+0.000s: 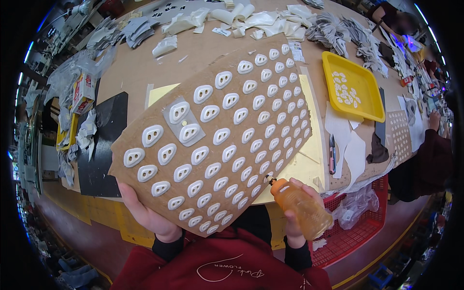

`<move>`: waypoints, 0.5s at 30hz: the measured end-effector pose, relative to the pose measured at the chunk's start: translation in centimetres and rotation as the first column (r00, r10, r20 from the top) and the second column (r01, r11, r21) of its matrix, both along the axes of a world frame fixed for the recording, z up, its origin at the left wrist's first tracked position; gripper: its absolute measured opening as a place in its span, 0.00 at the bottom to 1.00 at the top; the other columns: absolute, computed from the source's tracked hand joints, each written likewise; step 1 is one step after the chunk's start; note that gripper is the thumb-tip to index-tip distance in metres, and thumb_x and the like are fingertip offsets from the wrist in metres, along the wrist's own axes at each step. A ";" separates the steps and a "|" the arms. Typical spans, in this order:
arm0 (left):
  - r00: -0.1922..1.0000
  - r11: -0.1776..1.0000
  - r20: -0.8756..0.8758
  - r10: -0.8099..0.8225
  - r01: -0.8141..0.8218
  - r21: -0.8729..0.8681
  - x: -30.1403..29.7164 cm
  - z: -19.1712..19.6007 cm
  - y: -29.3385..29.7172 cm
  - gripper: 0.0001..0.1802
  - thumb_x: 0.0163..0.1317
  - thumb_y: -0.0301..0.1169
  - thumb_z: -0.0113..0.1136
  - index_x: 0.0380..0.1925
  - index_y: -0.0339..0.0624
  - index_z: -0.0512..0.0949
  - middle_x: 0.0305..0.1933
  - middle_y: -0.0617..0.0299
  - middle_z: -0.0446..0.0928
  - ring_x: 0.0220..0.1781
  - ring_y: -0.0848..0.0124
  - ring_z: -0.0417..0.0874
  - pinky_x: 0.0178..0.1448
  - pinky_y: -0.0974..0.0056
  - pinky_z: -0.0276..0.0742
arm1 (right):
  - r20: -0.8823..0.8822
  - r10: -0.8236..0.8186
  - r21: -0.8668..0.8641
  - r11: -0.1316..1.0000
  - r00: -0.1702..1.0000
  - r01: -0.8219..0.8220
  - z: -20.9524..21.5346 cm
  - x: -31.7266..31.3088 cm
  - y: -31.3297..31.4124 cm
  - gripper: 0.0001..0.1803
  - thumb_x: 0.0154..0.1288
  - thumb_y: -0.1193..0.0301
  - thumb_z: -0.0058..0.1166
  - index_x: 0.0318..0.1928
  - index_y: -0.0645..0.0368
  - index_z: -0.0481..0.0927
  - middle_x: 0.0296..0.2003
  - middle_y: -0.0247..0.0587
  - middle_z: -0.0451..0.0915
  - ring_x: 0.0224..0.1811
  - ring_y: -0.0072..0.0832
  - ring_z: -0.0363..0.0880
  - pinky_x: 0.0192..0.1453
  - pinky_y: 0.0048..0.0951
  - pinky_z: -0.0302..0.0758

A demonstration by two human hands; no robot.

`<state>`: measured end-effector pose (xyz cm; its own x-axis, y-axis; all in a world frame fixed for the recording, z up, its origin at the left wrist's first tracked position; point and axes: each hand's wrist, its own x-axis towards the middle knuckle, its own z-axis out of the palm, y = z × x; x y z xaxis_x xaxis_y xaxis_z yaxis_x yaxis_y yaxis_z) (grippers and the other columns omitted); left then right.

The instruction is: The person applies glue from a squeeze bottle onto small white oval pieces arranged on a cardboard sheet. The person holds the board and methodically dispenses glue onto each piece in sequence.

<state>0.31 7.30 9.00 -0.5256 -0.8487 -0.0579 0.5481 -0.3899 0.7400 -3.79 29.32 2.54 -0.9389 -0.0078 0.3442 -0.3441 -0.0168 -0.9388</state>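
My left hand [151, 213] grips the lower left edge of a brown board [214, 152], which is held tilted above the table. Rows of white, rounded-triangular pieces with two slots, such as one piece [199, 155], cover it. Two of them sit on a small greyish patch [198, 126] with a pale dot between them. My right hand [293, 227] is wrapped round a translucent squeeze bottle [304, 207] with amber contents and an orange cap. Its dark nozzle tip [269, 179] points at the pieces along the board's lower right edge; whether it touches, I cannot tell.
A yellow tray [375, 104] with white pieces stands at the right, near a pen [332, 154] and white sheets [355, 152]. A black mat [104, 145] lies left. A red basket [382, 208] holds plastic film below the table edge. Another person's sleeve [430, 154] shows far right.
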 end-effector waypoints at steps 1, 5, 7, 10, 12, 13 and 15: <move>1.000 1.000 -0.008 0.002 -0.002 0.000 0.0 0.0 0.1 0.28 0.65 0.51 0.37 0.57 0.44 0.61 0.58 0.55 0.66 0.57 0.62 0.70 0.59 0.55 0.67 | 0.006 -0.010 -0.012 1.000 1.000 0.010 0.1 -0.1 -0.1 0.35 0.47 0.57 0.67 0.48 0.71 0.71 0.43 0.53 0.78 0.43 0.35 0.79 0.46 0.28 0.76; 0.999 1.000 -0.038 -0.006 0.006 0.010 -0.2 0.0 0.2 0.28 0.65 0.51 0.37 0.57 0.44 0.61 0.58 0.55 0.66 0.57 0.62 0.70 0.59 0.55 0.67 | 0.062 0.046 -0.001 0.999 0.997 -0.046 -0.1 0.2 0.6 0.35 0.46 0.59 0.68 0.48 0.71 0.70 0.43 0.52 0.78 0.43 0.35 0.79 0.46 0.28 0.76; 0.999 1.000 -0.043 -0.014 0.015 0.013 -0.2 -0.1 0.2 0.28 0.65 0.51 0.37 0.57 0.44 0.61 0.57 0.55 0.66 0.56 0.62 0.70 0.59 0.55 0.67 | 0.041 0.077 0.039 0.996 0.996 -0.079 -0.5 0.3 1.0 0.35 0.46 0.60 0.68 0.49 0.70 0.69 0.43 0.52 0.77 0.43 0.36 0.79 0.47 0.29 0.75; 0.999 1.000 -0.042 -0.017 0.017 0.005 -0.2 -0.1 0.0 0.28 0.65 0.51 0.38 0.57 0.44 0.62 0.57 0.55 0.66 0.56 0.62 0.70 0.59 0.55 0.68 | 0.165 0.011 -0.199 0.980 0.986 0.022 0.7 0.4 0.2 0.36 0.48 0.55 0.66 0.49 0.67 0.66 0.41 0.53 0.77 0.44 0.37 0.78 0.49 0.31 0.75; 0.999 1.000 -0.046 -0.017 0.017 -0.005 -0.2 0.0 0.0 0.27 0.65 0.51 0.38 0.57 0.44 0.62 0.57 0.55 0.66 0.56 0.62 0.70 0.59 0.55 0.68 | 0.169 -0.078 -0.278 0.953 0.982 0.124 0.2 -0.2 0.1 0.37 0.49 0.50 0.62 0.49 0.65 0.65 0.41 0.54 0.77 0.44 0.38 0.77 0.49 0.33 0.74; 0.999 1.000 -0.046 -0.021 0.021 -0.002 -0.2 0.0 0.0 0.27 0.65 0.50 0.38 0.57 0.44 0.62 0.57 0.55 0.66 0.56 0.62 0.70 0.59 0.55 0.68 | 0.174 -0.123 -0.314 0.933 0.977 0.174 -0.2 -0.5 0.1 0.37 0.50 0.48 0.60 0.49 0.65 0.64 0.41 0.55 0.77 0.44 0.38 0.77 0.49 0.34 0.74; 0.999 1.000 -0.047 -0.026 0.027 0.004 -0.2 0.0 0.0 0.27 0.65 0.50 0.38 0.56 0.44 0.62 0.57 0.55 0.66 0.56 0.62 0.70 0.59 0.55 0.68 | 0.187 -0.142 -0.206 0.962 0.972 0.180 -0.8 -0.9 0.2 0.39 0.51 0.44 0.55 0.50 0.65 0.63 0.41 0.53 0.74 0.42 0.39 0.77 0.42 0.32 0.76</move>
<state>0.10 7.29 8.99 -0.5502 -0.8342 -0.0360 0.5719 -0.4079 0.7117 -4.66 29.52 1.73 -0.9659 0.2062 0.1567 -0.1961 -0.1869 -0.9626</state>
